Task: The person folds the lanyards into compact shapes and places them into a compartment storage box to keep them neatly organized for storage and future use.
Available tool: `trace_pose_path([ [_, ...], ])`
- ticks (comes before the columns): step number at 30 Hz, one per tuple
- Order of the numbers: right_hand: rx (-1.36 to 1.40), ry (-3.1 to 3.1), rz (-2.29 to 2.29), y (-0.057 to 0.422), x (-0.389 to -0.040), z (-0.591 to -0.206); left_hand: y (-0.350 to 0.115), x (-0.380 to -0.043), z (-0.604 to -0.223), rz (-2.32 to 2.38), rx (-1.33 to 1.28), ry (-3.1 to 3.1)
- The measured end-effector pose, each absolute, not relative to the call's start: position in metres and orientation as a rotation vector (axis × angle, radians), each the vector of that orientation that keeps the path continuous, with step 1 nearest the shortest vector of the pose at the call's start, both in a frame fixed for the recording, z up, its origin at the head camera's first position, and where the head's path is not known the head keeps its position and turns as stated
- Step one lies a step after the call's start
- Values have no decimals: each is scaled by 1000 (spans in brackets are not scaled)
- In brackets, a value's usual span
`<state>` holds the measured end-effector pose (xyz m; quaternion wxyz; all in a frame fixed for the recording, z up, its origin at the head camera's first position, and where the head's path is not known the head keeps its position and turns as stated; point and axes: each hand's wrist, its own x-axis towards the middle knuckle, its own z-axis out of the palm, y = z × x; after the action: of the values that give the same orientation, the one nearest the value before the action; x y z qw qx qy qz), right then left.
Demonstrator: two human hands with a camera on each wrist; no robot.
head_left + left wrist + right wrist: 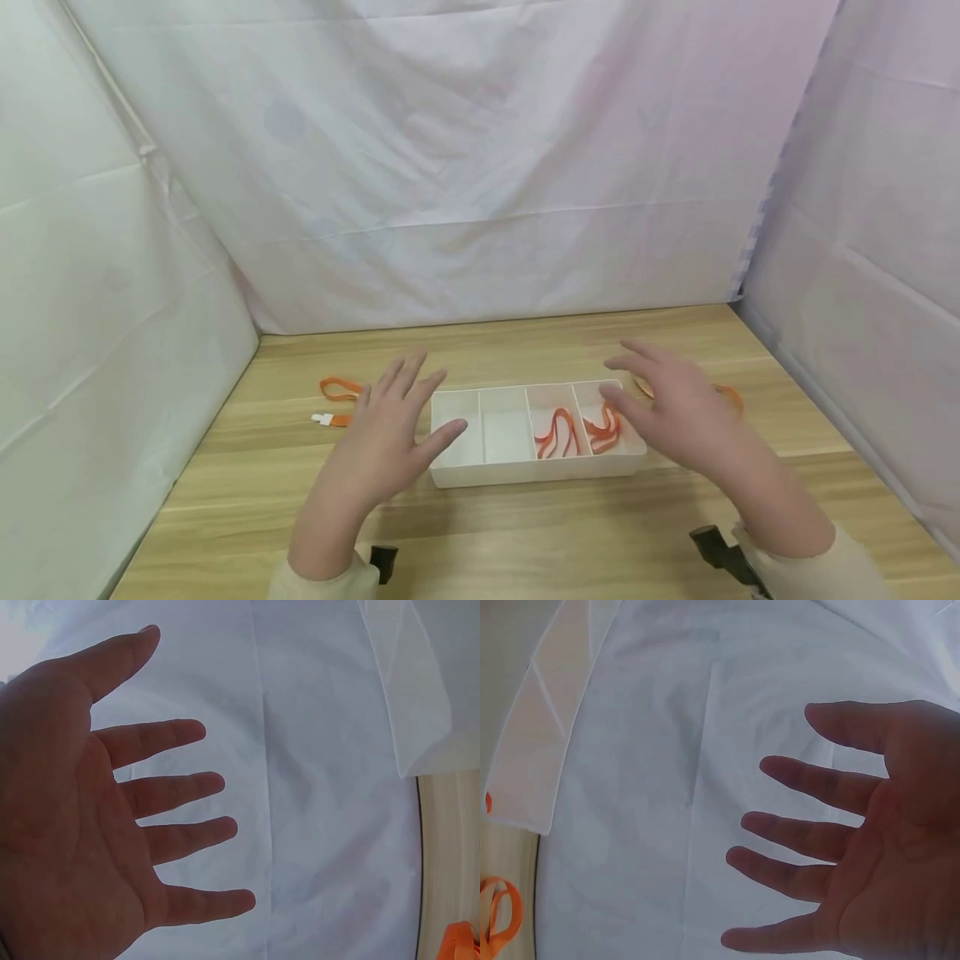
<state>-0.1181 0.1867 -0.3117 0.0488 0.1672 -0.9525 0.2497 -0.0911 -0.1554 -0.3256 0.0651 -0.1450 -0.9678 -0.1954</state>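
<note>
Both hands are raised with fingers spread and nothing held. In the head view my left hand (390, 433) is by the left end of a white divided box (532, 472), and my right hand (675, 408) overlaps its right end. Orange straps (558, 433) lie coiled in one compartment, and more orange straps (603, 433) in the rightmost one. The two left compartments show bare floors. On the table to the left lies an orange lanyard (341, 421) with a white clip, partly hidden behind my left hand. Another orange strap (729, 396) shows behind my right hand.
The wood-grain table (525, 542) is bounded by a white cloth (480, 208) at the back and by cloth sides at left and right. Dark camera mounts (382, 562) sit at the wrists. The box edge (551, 742) also shows in the right wrist view.
</note>
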Motion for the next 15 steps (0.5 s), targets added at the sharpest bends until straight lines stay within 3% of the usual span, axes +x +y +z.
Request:
trace_pose_path([
  [8,484,-2948,826,222,-150,-325,-174,-112,-340,-636,-497,-2957],
  [15,410,-3029,769,238,-172,-340,-186,-126,-356,-745,-392,-3055],
])
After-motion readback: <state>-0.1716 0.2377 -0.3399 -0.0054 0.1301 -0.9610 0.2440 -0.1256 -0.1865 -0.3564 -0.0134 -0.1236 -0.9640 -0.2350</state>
